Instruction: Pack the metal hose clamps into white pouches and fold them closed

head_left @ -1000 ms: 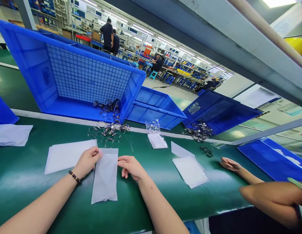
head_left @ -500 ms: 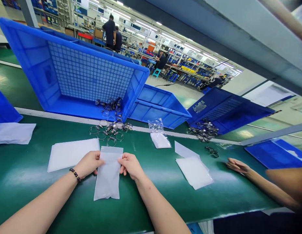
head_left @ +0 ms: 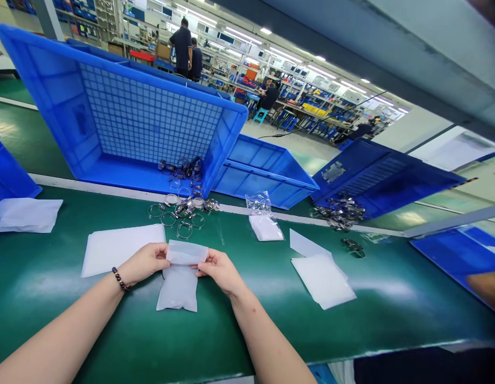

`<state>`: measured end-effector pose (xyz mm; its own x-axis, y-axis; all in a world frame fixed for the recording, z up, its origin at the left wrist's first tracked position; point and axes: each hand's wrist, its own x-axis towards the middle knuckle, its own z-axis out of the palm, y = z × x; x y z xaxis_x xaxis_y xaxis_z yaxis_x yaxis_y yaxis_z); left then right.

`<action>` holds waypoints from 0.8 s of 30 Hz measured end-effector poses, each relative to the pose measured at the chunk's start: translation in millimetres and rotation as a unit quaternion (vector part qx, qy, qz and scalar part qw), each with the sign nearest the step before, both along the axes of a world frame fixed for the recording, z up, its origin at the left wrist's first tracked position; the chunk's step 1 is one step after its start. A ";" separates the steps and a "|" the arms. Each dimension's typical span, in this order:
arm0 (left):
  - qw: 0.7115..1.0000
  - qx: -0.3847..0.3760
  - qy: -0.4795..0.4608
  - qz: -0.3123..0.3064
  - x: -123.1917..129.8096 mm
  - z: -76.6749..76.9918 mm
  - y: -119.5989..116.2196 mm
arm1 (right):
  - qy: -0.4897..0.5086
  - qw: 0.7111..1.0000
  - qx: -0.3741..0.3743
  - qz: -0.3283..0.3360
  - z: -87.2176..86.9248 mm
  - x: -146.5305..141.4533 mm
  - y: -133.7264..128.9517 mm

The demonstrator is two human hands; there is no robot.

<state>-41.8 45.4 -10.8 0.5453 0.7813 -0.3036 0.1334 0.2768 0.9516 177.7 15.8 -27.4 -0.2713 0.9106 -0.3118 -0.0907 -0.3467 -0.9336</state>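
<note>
The left hand (head_left: 148, 260) has a bracelet (head_left: 119, 279) of round, dark beads with gold-toned accents about its wrist. Both forearms (head_left: 77, 332) show bare, and a small spot (head_left: 254, 310) marks the right one.

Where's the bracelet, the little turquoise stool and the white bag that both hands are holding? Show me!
Bracelet (head_left: 120, 279): head view, on the beads midway along it.
Stool (head_left: 262, 112): head view, on its seat.
Bag (head_left: 178, 285): head view, on its lower part.

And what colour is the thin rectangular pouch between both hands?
The pouch is plain milky white; head view.
</note>
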 end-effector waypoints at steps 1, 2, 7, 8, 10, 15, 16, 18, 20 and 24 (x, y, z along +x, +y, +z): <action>0.999 0.007 0.002 -0.032 -2.7 2.6 1.2 | -0.002 1.000 0.018 0.019 0.6 2.7 -1.2; 0.998 0.021 0.015 -0.062 -5.6 5.6 2.2 | -0.011 0.998 0.041 0.043 1.4 5.7 -2.5; 0.961 0.167 0.157 -0.155 -17.8 20.7 1.0 | -0.161 0.953 0.189 0.173 8.9 20.2 -9.1; 0.952 0.184 0.178 -0.166 -18.7 22.6 -0.2 | -0.192 0.941 0.205 0.189 10.5 22.0 -10.0; 0.939 0.202 0.210 -0.183 -18.7 24.6 -2.6 | -0.236 0.923 0.217 0.213 13.3 23.8 -11.7; 0.920 0.208 0.261 -0.204 -17.0 26.0 -5.5 | -0.287 0.897 0.228 0.249 17.0 23.3 -14.9; 0.923 0.200 0.262 -0.199 -17.6 26.4 -5.5 | -0.291 0.894 0.226 0.253 17.6 23.3 -15.2; 0.934 0.176 0.252 -0.182 -19.8 27.0 -5.0 | -0.296 0.895 0.215 0.256 18.9 23.9 -15.6; 0.947 0.137 0.236 -0.171 -22.2 27.3 -4.4 | -0.296 0.900 0.189 0.258 20.1 25.6 -15.1; 0.957 0.055 0.225 -0.176 -23.9 28.6 -4.2 | -0.251 0.917 0.113 0.290 20.4 30.2 -13.2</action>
